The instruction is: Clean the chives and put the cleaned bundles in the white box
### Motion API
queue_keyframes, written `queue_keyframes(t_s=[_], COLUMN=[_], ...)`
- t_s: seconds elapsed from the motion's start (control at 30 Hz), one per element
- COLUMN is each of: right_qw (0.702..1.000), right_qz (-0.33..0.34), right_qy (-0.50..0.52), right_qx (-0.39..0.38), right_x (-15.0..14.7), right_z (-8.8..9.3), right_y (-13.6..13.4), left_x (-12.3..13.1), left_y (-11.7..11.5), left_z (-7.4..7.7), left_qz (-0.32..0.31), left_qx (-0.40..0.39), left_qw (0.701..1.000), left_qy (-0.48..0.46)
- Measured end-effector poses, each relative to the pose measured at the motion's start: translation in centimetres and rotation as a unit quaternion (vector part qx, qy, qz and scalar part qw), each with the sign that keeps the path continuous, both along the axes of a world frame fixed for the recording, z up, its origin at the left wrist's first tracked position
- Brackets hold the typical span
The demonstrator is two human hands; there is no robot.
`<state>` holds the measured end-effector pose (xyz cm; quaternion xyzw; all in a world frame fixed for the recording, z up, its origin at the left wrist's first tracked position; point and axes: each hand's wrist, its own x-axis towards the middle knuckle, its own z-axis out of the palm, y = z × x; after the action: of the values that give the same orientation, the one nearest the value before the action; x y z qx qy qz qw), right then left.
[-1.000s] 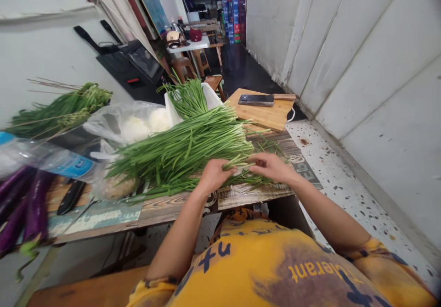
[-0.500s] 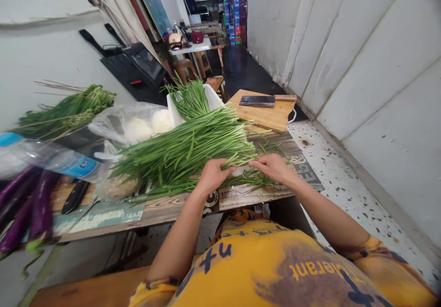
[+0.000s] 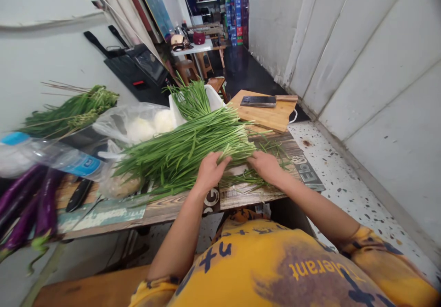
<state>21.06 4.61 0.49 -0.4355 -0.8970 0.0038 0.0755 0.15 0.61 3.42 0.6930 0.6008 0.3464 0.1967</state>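
A large pile of garlic chives (image 3: 179, 146) lies across the table, its pale stem ends pointing right. My left hand (image 3: 212, 171) is at the near side of these ends, fingers closed around a few stems and thumb toward the right. Just right of it, my right hand (image 3: 265, 165) has its fingers closed at the tips of the stems; its fingertips are partly hidden. Loose chive scraps (image 3: 246, 178) lie on the table below and between both hands. More chives (image 3: 193, 98) stand in a white basin (image 3: 216, 97) behind the pile.
A cleaver (image 3: 258, 101) rests on a wooden cutting board (image 3: 272, 120) at the back right. To the left are a plastic bottle (image 3: 65, 158), eggplants (image 3: 46, 201), a black-handled knife (image 3: 79, 195), a bag with white vegetables (image 3: 120, 121) and leafy greens (image 3: 76, 109).
My left hand has moved slightly up, bringing its stems against the pile's ends. My right hand has shifted a little left and up, closer to the pile.
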Motion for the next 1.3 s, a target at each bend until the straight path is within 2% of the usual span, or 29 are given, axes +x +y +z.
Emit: queue_keyframes(t_s=[0.1,0.23,0.37,0.57,0.67,0.73,0.77,0.83,0.97,1.03,1.2,1.3], right_qw=[1.000,0.985,0.931,0.860,0.805,0.769,0.761,0.772,0.831,0.847,0.848,0.844], right_qz=[-0.003,0.050,0.055,0.009,-0.041,-0.050,-0.044,-0.031,-0.010,0.003,-0.026,-0.023], right_qy=[0.008,0.166,0.336,0.449,0.503,0.526,0.530,0.527,0.464,0.434,0.397,0.393], right_qx=[0.015,-0.016,-0.130,-0.242,-0.312,-0.361,-0.371,-0.355,-0.306,-0.308,-0.351,-0.364], right_x=[-0.3,0.6,1.5,1.4,0.8,0.2,-0.1,-0.6,-0.5,-0.2,0.2,0.2], right_z=[-0.2,0.9,2.3,2.4,1.8,1.3,1.0,0.7,0.6,0.9,1.6,1.7], right_y=[0.2,-0.1,-0.6,-0.8,-1.0,-1.2,-1.2,-1.3,-1.1,-1.0,-1.1,-1.2], left_x=[0.1,0.3,0.7,1.7,1.8,1.9,1.9,2.1,2.5,2.6,2.6,2.7], left_y=[0.0,0.0,0.0,0.0,0.1,0.2,0.2,0.1,0.0,-0.1,0.0,0.1], left_z=[0.0,-0.2,-0.2,-0.2,-0.5,-0.6,-0.7,-0.9,-1.2,-1.2,-1.2,-1.1], left_qz=[-0.011,-0.014,-0.035,-0.137,-0.127,-0.111,-0.105,-0.101,-0.093,-0.088,-0.159,-0.162], left_qx=[0.014,0.012,0.007,-0.048,-0.062,-0.059,-0.057,-0.057,-0.056,-0.055,-0.057,-0.047], left_qw=[0.999,0.997,0.998,0.989,0.990,0.992,0.992,0.993,0.994,0.994,0.986,0.985], left_qy=[-0.044,-0.075,-0.045,-0.008,-0.015,-0.022,-0.025,-0.028,0.000,0.014,0.001,0.019])
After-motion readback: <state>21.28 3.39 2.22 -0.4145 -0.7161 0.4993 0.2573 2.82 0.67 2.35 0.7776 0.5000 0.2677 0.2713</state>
